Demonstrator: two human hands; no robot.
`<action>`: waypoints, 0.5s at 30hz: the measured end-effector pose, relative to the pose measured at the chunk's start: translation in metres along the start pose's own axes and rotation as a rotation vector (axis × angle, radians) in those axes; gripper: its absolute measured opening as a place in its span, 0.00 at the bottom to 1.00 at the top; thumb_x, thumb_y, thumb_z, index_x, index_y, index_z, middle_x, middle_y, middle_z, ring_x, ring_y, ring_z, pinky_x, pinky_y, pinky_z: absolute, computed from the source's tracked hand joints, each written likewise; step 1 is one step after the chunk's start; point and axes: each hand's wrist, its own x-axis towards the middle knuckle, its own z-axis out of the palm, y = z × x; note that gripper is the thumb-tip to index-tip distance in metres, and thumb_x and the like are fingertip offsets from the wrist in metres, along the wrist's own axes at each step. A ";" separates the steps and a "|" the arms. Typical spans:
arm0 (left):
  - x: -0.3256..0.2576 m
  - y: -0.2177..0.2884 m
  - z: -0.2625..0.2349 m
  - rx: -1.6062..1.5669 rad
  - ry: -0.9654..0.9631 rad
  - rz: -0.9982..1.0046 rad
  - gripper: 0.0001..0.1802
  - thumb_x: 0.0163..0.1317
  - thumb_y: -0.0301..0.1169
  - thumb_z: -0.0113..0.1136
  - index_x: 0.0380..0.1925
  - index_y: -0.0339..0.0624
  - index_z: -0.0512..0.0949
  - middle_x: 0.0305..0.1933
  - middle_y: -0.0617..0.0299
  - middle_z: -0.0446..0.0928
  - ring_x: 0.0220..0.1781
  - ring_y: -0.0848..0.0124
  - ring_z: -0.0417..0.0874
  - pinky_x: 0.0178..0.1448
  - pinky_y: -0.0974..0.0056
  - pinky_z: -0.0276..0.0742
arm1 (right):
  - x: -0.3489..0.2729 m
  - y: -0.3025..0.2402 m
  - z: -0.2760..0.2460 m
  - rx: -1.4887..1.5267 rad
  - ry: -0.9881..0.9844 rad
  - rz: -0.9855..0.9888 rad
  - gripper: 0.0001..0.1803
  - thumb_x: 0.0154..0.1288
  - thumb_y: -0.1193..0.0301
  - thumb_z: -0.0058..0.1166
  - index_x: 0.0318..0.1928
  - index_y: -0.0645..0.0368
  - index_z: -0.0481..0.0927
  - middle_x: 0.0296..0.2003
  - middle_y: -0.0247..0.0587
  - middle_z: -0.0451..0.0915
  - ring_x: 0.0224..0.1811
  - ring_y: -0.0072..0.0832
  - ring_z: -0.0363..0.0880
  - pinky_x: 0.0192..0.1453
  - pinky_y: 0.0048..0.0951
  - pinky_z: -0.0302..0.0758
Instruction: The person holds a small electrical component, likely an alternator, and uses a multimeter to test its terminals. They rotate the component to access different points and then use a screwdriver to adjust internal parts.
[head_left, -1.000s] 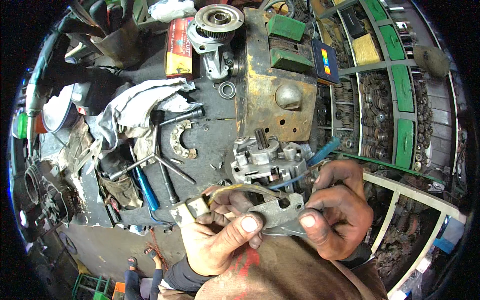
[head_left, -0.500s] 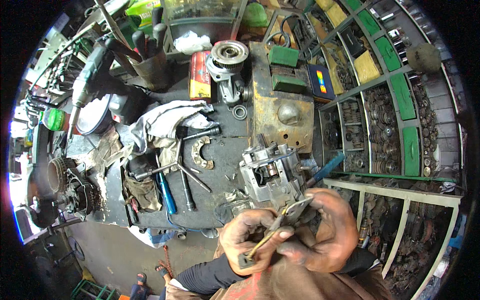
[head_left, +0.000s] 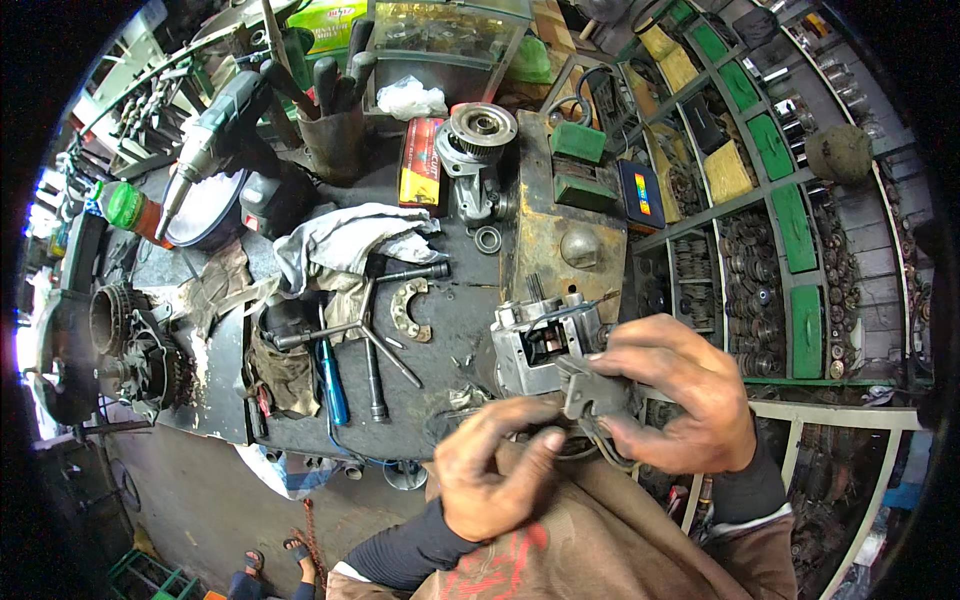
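My right hand (head_left: 690, 400) pinches a dark grey notched metal piece (head_left: 602, 395) between its fingers and thumb. A thin wire-like loop (head_left: 622, 460) hangs below that piece. My left hand (head_left: 495, 470) is beside it, with thumb and index finger apart and pointing at the piece's left edge; whether a fingertip touches it I cannot make out. Just beyond the hands, a silvery metal housing (head_left: 515, 350) with a splined shaft (head_left: 536, 288) and an opening in its side stands on the bench. The held piece and my right hand hide part of the housing.
On the dark bench lie a three-armed wrench (head_left: 362, 326), a blue-handled screwdriver (head_left: 333, 385), a rag (head_left: 340, 240) and a curved metal piece (head_left: 405, 310). A geared metal assembly (head_left: 480, 135) and red-yellow box (head_left: 423, 165) stand farther back. Shelves of parts (head_left: 755, 240) line the right.
The metal piece has been turned and raised in my right hand, its flat face now showing. My left hand has come off it and its fingers have spread. The view has shifted slightly.
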 end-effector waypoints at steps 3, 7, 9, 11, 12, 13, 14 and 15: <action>0.002 -0.005 -0.014 0.040 0.063 -0.209 0.12 0.61 0.24 0.73 0.43 0.32 0.86 0.43 0.50 0.88 0.45 0.63 0.89 0.53 0.61 0.82 | 0.009 0.004 -0.001 -0.052 -0.113 -0.008 0.29 0.49 0.75 0.74 0.55 0.59 0.84 0.51 0.50 0.83 0.49 0.48 0.87 0.51 0.41 0.87; 0.003 -0.012 -0.022 -0.044 0.133 -0.337 0.11 0.62 0.24 0.73 0.44 0.33 0.86 0.44 0.51 0.87 0.45 0.67 0.88 0.53 0.64 0.82 | 0.016 0.006 0.000 -0.062 -0.121 -0.016 0.29 0.49 0.76 0.74 0.55 0.59 0.84 0.50 0.50 0.83 0.49 0.47 0.87 0.50 0.41 0.87; 0.003 -0.014 -0.022 -0.055 0.136 -0.341 0.11 0.63 0.25 0.73 0.43 0.33 0.86 0.42 0.54 0.88 0.44 0.70 0.87 0.51 0.65 0.82 | 0.018 0.005 0.004 -0.072 -0.084 -0.022 0.29 0.44 0.78 0.74 0.52 0.60 0.85 0.46 0.49 0.84 0.46 0.45 0.87 0.48 0.39 0.86; 0.002 -0.013 -0.025 -0.025 0.065 -0.372 0.11 0.64 0.27 0.73 0.43 0.33 0.86 0.41 0.55 0.88 0.43 0.70 0.87 0.50 0.65 0.82 | 0.016 0.003 0.005 -0.097 -0.048 -0.016 0.29 0.42 0.79 0.75 0.50 0.61 0.86 0.44 0.49 0.84 0.44 0.44 0.86 0.46 0.38 0.86; 0.002 -0.011 -0.026 -0.008 0.032 -0.385 0.11 0.64 0.27 0.73 0.43 0.33 0.86 0.40 0.56 0.88 0.42 0.70 0.87 0.50 0.66 0.82 | 0.015 0.001 0.005 -0.112 -0.033 -0.014 0.28 0.42 0.78 0.75 0.50 0.61 0.86 0.44 0.49 0.84 0.44 0.44 0.86 0.45 0.38 0.85; 0.003 -0.007 -0.026 -0.104 -0.007 -0.386 0.11 0.65 0.28 0.73 0.43 0.34 0.87 0.40 0.57 0.88 0.42 0.71 0.87 0.49 0.66 0.81 | 0.013 -0.001 0.005 -0.127 -0.017 -0.011 0.27 0.43 0.78 0.75 0.50 0.61 0.86 0.44 0.49 0.84 0.43 0.44 0.86 0.45 0.38 0.85; 0.004 -0.002 -0.024 -0.201 -0.046 -0.386 0.11 0.65 0.29 0.73 0.43 0.34 0.87 0.39 0.57 0.88 0.41 0.71 0.87 0.48 0.66 0.81 | 0.009 -0.003 0.006 -0.132 0.010 0.008 0.27 0.44 0.77 0.74 0.50 0.61 0.86 0.44 0.49 0.84 0.42 0.43 0.86 0.44 0.38 0.85; 0.001 0.003 -0.021 -0.283 -0.085 -0.441 0.11 0.65 0.30 0.73 0.43 0.35 0.87 0.39 0.56 0.88 0.40 0.72 0.87 0.48 0.66 0.82 | 0.003 -0.007 0.007 -0.134 0.035 0.025 0.27 0.44 0.77 0.74 0.50 0.61 0.86 0.43 0.49 0.84 0.42 0.43 0.86 0.44 0.38 0.84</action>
